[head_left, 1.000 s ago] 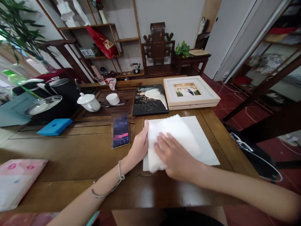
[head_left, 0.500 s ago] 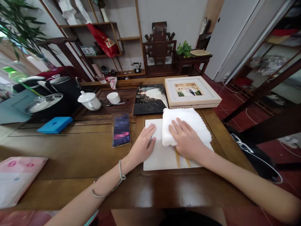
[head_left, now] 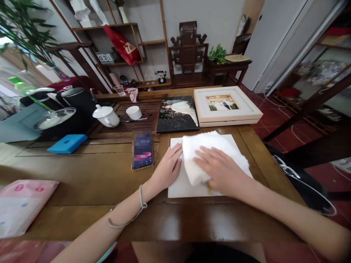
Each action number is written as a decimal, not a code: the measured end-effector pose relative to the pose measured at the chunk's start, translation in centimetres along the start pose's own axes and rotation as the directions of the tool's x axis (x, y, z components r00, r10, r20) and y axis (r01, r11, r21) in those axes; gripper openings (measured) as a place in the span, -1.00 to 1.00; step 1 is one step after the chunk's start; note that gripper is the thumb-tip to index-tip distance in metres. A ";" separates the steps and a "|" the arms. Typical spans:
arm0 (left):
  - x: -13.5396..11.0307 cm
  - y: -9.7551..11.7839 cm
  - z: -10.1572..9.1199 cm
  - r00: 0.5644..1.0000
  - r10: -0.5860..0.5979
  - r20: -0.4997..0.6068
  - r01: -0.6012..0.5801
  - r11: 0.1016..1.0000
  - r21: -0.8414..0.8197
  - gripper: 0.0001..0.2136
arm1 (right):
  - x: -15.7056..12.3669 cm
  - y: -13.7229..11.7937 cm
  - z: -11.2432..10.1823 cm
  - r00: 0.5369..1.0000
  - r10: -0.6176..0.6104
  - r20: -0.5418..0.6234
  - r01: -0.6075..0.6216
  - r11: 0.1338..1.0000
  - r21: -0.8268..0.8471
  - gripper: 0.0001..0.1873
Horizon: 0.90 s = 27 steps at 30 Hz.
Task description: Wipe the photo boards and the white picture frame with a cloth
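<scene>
A thick folded white towel [head_left: 227, 146] lies over a flat white board [head_left: 178, 190] near the table's front edge. My right hand [head_left: 219, 166] presses on the towel from above, fingers along its top and thumb side hidden. On the board's left side rests my left hand [head_left: 170, 162], fingers stretched out and lying flat beside the towel. A yellowish-brown strip [head_left: 208, 189] on the board shows just below the towel; the towel and my right hand cover much of the board.
Behind the board are a dark photo panel [head_left: 178, 115] and a pale-framed picture [head_left: 230, 119]. A phone [head_left: 142, 149] lies left of my left hand. Farther left are a lidded white bowl [head_left: 106, 117], a white cup [head_left: 134, 112], a blue block [head_left: 67, 143] and a pink-and-white packet [head_left: 27, 204].
My right hand has slid the towel toward me and slightly left, covering most of the brown strips and baring the board's far edge. My left hand stays on the board.
</scene>
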<state>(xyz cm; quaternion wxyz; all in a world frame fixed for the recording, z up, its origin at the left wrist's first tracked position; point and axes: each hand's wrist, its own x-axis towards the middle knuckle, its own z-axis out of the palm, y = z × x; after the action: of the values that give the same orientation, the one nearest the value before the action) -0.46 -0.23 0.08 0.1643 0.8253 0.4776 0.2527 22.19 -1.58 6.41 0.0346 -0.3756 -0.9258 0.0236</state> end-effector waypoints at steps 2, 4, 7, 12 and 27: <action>0.0 0.0 0.0 1.000 -0.005 -0.001 0.005 1.000 0.003 -0.57 | 1.7 2.4 0.5 0.997 0.067 -0.039 -0.067 0.998 -0.006 -0.31; 0.0 0.0 0.0 1.000 -0.002 -0.010 0.003 1.000 0.002 -0.57 | 2.5 3.4 0.8 0.993 0.098 -0.070 -0.099 0.995 -0.020 -0.30; 0.0 0.0 0.0 1.000 0.003 -0.017 -0.003 1.000 -0.005 -0.57 | 1.7 1.5 0.9 0.996 0.081 -0.023 -0.083 0.992 -0.095 -0.30; -0.1 0.1 -0.1 1.000 -0.012 -0.012 0.012 1.000 -0.012 -0.57 | -2.8 -5.1 0.2 0.990 -0.133 0.043 0.138 0.974 -0.182 -0.27; 0.1 0.2 -0.3 1.000 -0.008 -0.002 0.008 1.000 -0.004 -0.58 | 0.6 1.5 0.1 0.976 0.213 0.038 -0.203 0.963 -0.175 -0.25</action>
<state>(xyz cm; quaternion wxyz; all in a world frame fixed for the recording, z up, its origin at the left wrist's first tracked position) -0.44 -0.26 0.41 0.1667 0.8228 0.4804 0.2537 22.82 -0.08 6.26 -0.0265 -0.4716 -0.8805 -0.0415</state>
